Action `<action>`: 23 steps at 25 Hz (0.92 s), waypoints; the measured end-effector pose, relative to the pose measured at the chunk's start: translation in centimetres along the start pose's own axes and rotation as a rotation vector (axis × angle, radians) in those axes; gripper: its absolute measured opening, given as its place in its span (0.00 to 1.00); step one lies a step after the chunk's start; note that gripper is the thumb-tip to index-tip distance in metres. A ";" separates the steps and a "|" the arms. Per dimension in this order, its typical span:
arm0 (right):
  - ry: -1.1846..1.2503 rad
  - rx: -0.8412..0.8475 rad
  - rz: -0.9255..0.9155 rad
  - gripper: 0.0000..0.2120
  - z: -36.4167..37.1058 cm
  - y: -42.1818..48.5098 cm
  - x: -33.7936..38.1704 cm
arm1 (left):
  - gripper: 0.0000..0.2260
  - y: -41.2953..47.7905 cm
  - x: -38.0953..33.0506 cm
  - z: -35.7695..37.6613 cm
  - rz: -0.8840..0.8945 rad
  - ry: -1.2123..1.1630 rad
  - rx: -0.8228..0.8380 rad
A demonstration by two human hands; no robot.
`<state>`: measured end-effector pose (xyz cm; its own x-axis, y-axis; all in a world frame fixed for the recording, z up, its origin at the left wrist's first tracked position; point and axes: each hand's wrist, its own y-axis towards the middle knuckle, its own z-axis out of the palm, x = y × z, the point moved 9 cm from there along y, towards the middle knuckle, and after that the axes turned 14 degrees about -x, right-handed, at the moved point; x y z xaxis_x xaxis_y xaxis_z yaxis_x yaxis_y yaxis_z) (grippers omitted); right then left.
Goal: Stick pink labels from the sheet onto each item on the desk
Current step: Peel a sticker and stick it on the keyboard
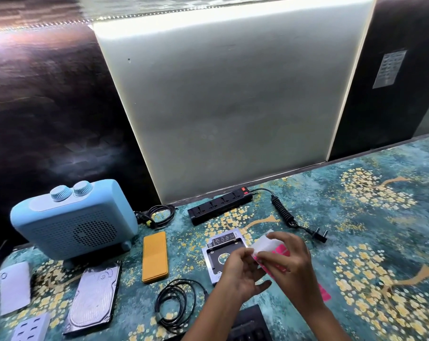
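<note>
Both hands hold the label sheet (266,243) above the desk, its white backing curled up and pink labels (283,251) showing. My left hand (240,274) pinches its near edge. My right hand (288,257) grips it from the right, fingers curled over the top. Under the hands lies a silver drive caddy (220,244). Other items on the desk: a blue fan heater (80,222), a black power strip (218,205), an orange case (155,257), a hard drive (92,296) and a coiled black cable (176,303).
A white device (14,286) and a white multi-port charger (31,328) lie at the near left. A dark keyboard (250,326) sits at the bottom edge. A second pink piece (323,292) shows by my right forearm. The teal patterned cloth (368,230) stretches right.
</note>
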<state>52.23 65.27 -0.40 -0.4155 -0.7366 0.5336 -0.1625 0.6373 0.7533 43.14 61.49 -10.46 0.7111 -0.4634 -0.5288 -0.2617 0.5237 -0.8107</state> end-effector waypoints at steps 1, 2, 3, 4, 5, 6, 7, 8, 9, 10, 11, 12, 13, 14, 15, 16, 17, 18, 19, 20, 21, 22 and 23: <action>0.061 -0.016 0.110 0.02 -0.1 0.2 -0.4 | 0.15 0.2 -0.2 0.0 0.004 -0.006 -0.002; 0.143 -0.033 0.271 0.03 -0.2 0.2 -1.3 | 0.15 0.3 -0.3 0.0 0.009 -0.005 -0.003; 0.233 -0.046 0.440 0.06 -0.2 0.1 -2.3 | 0.15 0.3 -0.5 -0.1 0.018 0.002 -0.006; 0.298 -0.035 0.589 0.09 0.0 -0.3 -3.3 | 0.16 0.4 -0.5 -0.2 0.025 0.012 -0.011; 0.314 0.007 0.702 0.15 0.3 -0.8 -4.4 | 0.16 0.6 -0.6 -0.3 0.030 0.022 -0.018; 0.293 0.073 0.788 0.21 0.6 -1.4 -5.3 | 0.16 0.8 -0.6 -0.2 0.034 0.034 -0.018; 0.263 0.136 0.845 0.26 0.8 -2.0 -6.1 | 0.16 0.9 -0.5 -0.1 0.034 0.053 -0.009; 0.238 0.170 0.886 0.30 0.7 -2.6 -6.9 | 0.15 1.0 -0.3 0.1 0.034 0.082 -0.003; 0.210 0.177 0.913 0.31 0.5 -3.1 -7.6 | 0.15 1.2 0.0 0.2 0.039 0.123 -0.004; 0.165 0.173 0.924 0.32 0.2 -3.5 -8.3 | 0.13 1.3 0.1 0.1 0.060 0.176 -0.008; 0.100 0.166 0.921 0.32 -0.1 -3.8 -9.0 | 0.11 1.5 0.1 -0.1 0.097 0.237 -0.025; 0.030 0.162 0.912 0.32 -0.4 -4.1 -9.7 | 0.09 1.7 -0.2 -0.4 0.146 0.296 -0.053; -0.025 0.166 0.902 0.32 -0.6 -4.3 -10.3 | 0.09 1.9 -0.5 -0.8 0.192 0.344 -0.082; -0.070 0.186 0.892 0.32 -0.5 -4.6 -11.0 | 0.09 2.1 -0.5 -1.3 0.207 0.366 -0.100; -0.107 0.211 0.879 0.33 -0.4 -4.9 -11.5 | 0.10 2.2 -0.4 -1.6 0.212 0.375 -0.104; -0.143 0.238 0.853 0.33 -0.1 -5.3 -11.9 | 0.09 2.1 -0.4 -1.8 0.220 0.381 -0.103; -0.180 0.273 0.813 0.34 0.2 -5.8 -12.2 | 0.08 2.0 -0.4 -2.0 0.238 0.397 -0.109; -0.213 0.304 0.772 0.34 0.6 -6.2 -12.4 | 0.07 1.9 -0.4 -2.2 0.270 0.433 -0.116; -0.237 0.316 0.746 0.34 0.8 -6.5 -12.6 | 0.07 1.7 -0.6 -2.4 0.313 0.472 -0.121; -0.260 0.308 0.730 0.34 0.9 -6.5 -12.8 | 0.06 1.6 -0.9 -2.6 0.356 0.502 -0.127; -0.283 0.294 0.716 0.33 0.8 -6.4 -13.0 | 0.06 1.4 -1.2 -2.9 0.394 0.527 -0.135; -0.301 0.275 0.704 0.32 0.8 -6.3 -12.9 | 0.06 1.2 -1.4 -3.2 0.429 0.546 -0.137; -0.299 0.246 0.700 0.31 0.7 -6.2 -12.6 | 0.07 1.0 -1.7 -3.6 0.464 0.557 -0.137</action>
<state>57.84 70.76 -12.03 -0.7109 -0.0773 0.6990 0.0466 0.9866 0.1566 39.28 60.24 -11.28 0.0807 -0.5296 -0.8444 -0.5603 0.6765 -0.4778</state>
